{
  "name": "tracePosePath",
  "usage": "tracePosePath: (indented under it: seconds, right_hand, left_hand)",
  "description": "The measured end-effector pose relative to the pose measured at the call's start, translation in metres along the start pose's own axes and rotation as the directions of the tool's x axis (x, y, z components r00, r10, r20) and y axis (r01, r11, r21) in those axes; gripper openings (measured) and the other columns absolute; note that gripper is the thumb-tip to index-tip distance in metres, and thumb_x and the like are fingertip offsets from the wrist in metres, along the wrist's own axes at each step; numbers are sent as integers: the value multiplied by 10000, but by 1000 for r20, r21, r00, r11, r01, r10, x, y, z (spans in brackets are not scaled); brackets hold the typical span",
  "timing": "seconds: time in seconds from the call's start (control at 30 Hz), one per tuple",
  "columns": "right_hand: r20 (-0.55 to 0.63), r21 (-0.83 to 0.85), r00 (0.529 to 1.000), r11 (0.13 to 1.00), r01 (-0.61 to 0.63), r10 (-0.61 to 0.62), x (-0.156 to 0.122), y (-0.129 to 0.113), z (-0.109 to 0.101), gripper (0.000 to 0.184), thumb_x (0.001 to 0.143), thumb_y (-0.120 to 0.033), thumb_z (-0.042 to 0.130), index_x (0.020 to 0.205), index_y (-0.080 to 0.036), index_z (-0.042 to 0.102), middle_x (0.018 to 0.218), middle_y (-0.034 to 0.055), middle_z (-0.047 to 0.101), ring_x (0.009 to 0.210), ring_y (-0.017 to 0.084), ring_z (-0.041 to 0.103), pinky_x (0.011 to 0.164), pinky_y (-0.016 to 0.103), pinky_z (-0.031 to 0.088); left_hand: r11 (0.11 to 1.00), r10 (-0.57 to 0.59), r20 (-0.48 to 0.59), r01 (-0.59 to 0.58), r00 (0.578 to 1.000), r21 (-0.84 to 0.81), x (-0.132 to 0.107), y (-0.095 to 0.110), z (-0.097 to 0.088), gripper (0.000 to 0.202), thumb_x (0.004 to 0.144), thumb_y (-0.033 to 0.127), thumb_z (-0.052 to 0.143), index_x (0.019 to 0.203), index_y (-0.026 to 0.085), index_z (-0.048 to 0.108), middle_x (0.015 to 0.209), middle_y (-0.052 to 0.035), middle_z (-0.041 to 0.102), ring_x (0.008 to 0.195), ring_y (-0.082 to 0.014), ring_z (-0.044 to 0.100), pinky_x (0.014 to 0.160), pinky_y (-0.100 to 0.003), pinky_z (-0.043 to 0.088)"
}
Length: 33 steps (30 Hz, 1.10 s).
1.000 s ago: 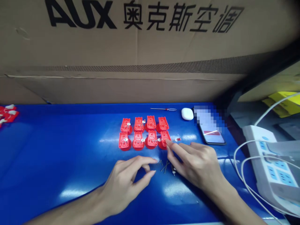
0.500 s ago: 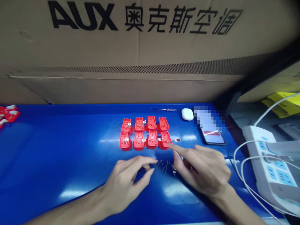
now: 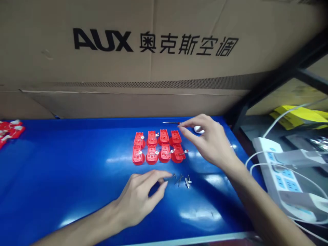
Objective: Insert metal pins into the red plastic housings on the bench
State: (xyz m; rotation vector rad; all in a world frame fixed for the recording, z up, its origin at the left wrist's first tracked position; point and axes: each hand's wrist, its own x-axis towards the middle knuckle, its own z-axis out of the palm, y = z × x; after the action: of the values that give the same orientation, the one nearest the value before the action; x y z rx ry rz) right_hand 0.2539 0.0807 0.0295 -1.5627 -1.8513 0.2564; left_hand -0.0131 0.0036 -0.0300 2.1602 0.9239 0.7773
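My left hand (image 3: 143,194) hovers low over the blue table, thumb and index finger apart with nothing between them. Its index fingertip is beside several thin metal pins (image 3: 180,180). Right of these lie small metal pieces with flat ends (image 3: 188,181). My right hand (image 3: 207,140) is pinched above the back-right red plastic housing (image 3: 175,137); whatever its fingertips hold is hidden. Several red housings stand in two rows, many with a small white-tipped metal piece. The front-right housing (image 3: 178,153) has one (image 3: 185,152) sticking out to its right.
Behind the housings lies a screwdriver (image 3: 170,123), its handle partly covered by my right hand. A white case (image 3: 198,130) is also partly covered. A white power strip (image 3: 279,174) with cables stands right. More red parts (image 3: 10,131) lie far left, before a cardboard box (image 3: 115,71).
My right hand has moved up and back from the front-right housing to the back-right one. The small metal pieces it covered now show. My left hand has stayed nearly still.
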Motion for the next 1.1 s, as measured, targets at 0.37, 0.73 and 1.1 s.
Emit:
tracePosePath:
  seconds: [0.37,0.73,1.1]
  right_hand:
    - [351,63,932,991,-120,91,54,17,60,183,956,-311,802,811,-217,864,804,58,833,783,227,723,762,337,490]
    - [166,271,976,946,-181,139,59,19,35,332,996,-456,737,908,-155,846,900,82,830,807,207,682,744,327,484]
    - [-58,445,975,880,-166,214,-1,-13,-24,292,993,-490,790,986,-205,853,910,57,816,778,218,700,710,351,517]
  left_hand:
    - [982,127,34,-131,991,136,-4,-5,3,308,1109,193,573,1403,247,649,1157,-44,829,863,-161,802,760,-279,586]
    - [967,160,21,-161,987,196,-1,-2,0,315,1097,167,580,1395,244,650,1111,-14,826,843,-142,806,752,-271,626]
    - [793,127,242,-245,962,558,-1,-6,2,570,1124,350,547,1633,103,474,1695,-207,498,1046,-289,835,773,-406,704]
